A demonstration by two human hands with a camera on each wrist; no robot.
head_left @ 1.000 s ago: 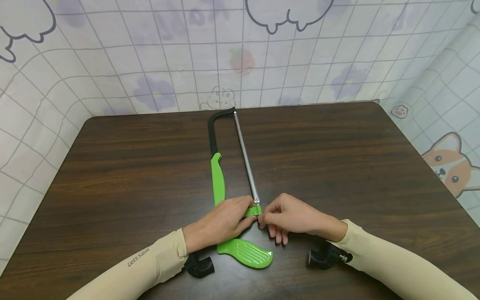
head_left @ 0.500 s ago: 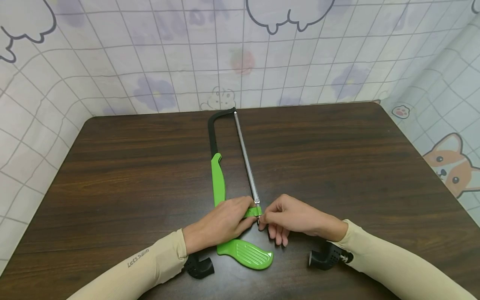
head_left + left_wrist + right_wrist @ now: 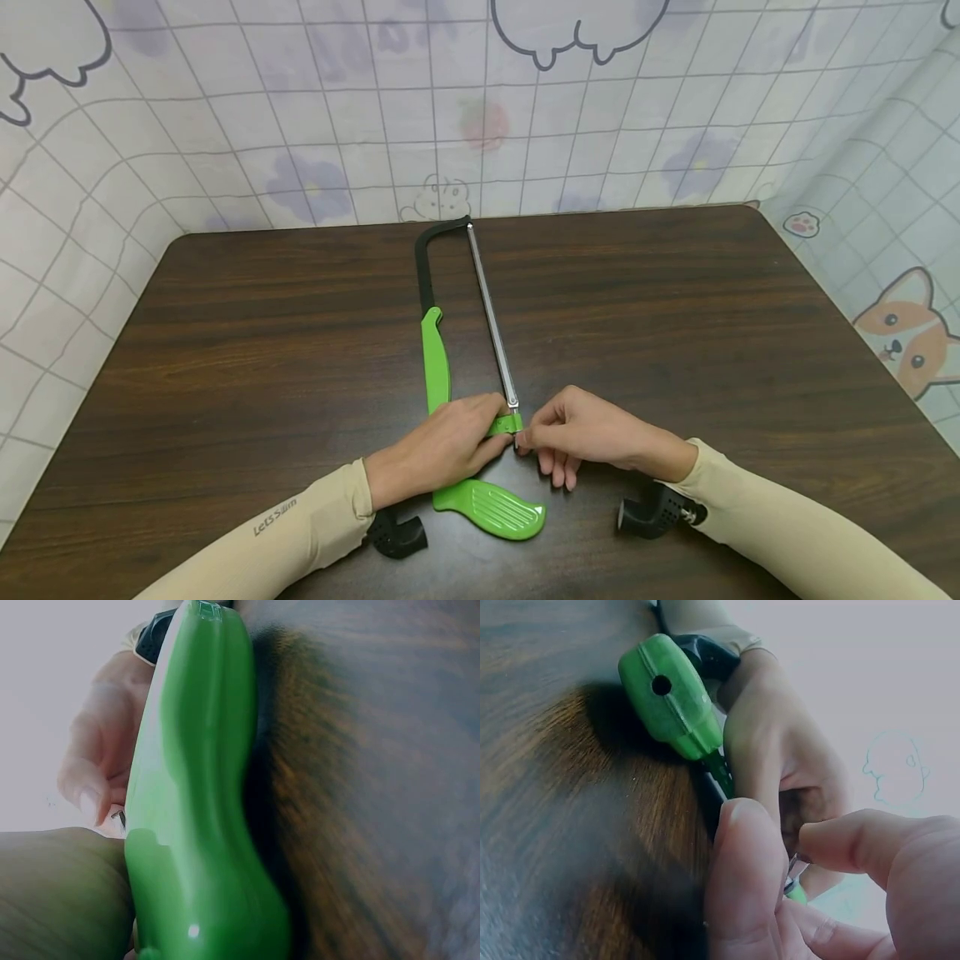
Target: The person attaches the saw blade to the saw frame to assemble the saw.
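Observation:
A hacksaw lies on the dark wooden table, with a black front frame (image 3: 424, 267), a green body (image 3: 436, 358) and a silver blade (image 3: 491, 317) along its right side. My left hand (image 3: 446, 442) grips the green body beside the blade's near holder (image 3: 506, 423). Thumb and index finger of my right hand (image 3: 592, 429) pinch a small metal wing nut (image 3: 793, 864) at the holder's near end; the fingertips hide most of it. The green handle (image 3: 495, 508) sticks out below the left hand and fills much of the left wrist view.
Black wrist cameras sit under both wrists, the left camera (image 3: 399, 533) near the handle and the right camera (image 3: 648, 510) just above the table (image 3: 712, 333). Behind the table's far edge hangs a white checked cloth (image 3: 390, 108) with printed drawings.
My right fingertips shift slightly around the wing nut, which shows a little more at half a second ago. The left hand and the hacksaw stay in place.

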